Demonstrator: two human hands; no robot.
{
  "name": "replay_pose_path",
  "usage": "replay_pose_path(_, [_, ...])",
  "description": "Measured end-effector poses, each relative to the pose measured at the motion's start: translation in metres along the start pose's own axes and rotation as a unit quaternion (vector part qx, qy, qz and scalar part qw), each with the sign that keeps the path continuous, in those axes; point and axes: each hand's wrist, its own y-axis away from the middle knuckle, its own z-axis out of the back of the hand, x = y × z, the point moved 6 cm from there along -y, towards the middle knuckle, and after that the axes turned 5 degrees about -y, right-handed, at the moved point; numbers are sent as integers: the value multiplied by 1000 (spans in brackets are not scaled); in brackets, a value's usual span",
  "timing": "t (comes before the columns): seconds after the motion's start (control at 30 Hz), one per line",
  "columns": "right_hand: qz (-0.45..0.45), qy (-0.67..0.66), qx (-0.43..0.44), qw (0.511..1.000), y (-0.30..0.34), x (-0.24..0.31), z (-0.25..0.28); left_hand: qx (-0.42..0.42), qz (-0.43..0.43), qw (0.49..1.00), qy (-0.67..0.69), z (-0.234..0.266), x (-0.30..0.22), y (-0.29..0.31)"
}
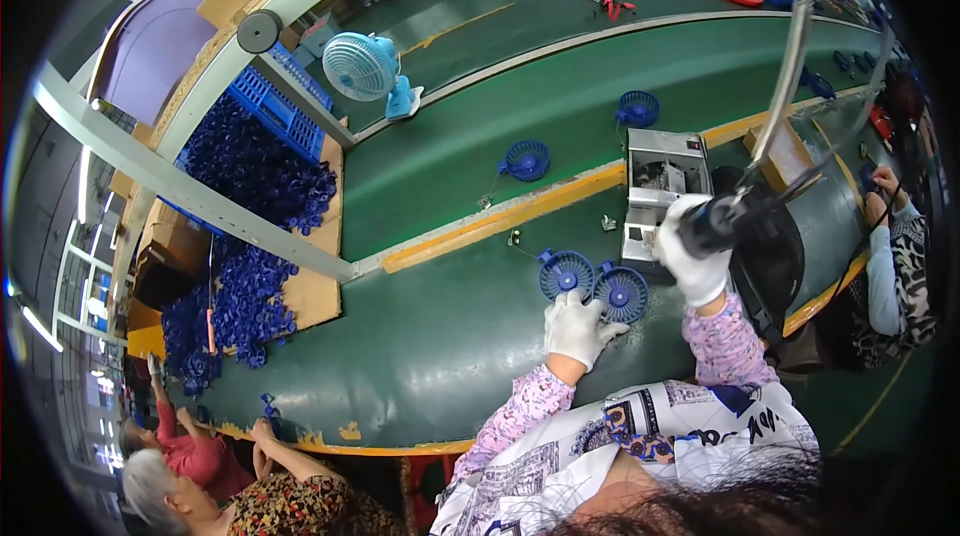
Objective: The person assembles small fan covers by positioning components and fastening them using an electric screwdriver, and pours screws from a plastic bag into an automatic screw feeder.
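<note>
My left hand (pixel 578 328), in a white glove, is at the lower rim of a small blue fan (pixel 563 271), its fingers curled over the edge and its thumb out to the side. A second blue fan (pixel 623 291) lies against the first on its right, close to the thumb. Closed around a black electric screwdriver (pixel 706 226) is my right hand (pixel 692 251), also gloved. The tool hangs from a coiled hose (pixel 785 76) and stands above the bench, apart from the fans. Its tip cannot be made out.
Beyond my hands stands a metal box (pixel 668 151) with small parts. Two more fans (pixel 526 161) (pixel 638 109) lie on the green belt (pixel 450 176). Blue parts (pixel 250 286) are heaped at left. A turquoise fan (pixel 360 66) stands farther off. Co-workers sit at both sides.
</note>
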Motion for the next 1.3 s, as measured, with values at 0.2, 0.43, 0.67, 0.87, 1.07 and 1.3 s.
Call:
replay_pose_path(0.2, [56, -8, -8, 998, -14, 19, -6, -11, 0, 1000, -6, -3, 4, -4])
replay_pose_path(0.43, [-100, -99, 71, 988, 21, -17, -32, 3, 14, 1000, 2, -3, 6, -5])
replay_pose_path(0.67, [1, 17, 123, 992, 31, -26, -56, 26, 15, 1000, -3, -6, 3, -3])
replay_pose_path(0.87, [-70, 49, 194, 977, 37, -42, -69, 53, 16, 998, 5, -14, 8, 0])
replay_pose_path(1.07, [-64, 59, 234, 968, 36, -45, -66, 13, 7, 1000, 18, -9, 6, 0])
replay_pose_path(1.3, [-50, -46, 58, 996, 4, 3, -17, 68, -33, 997, 36, -3, -4, 14])
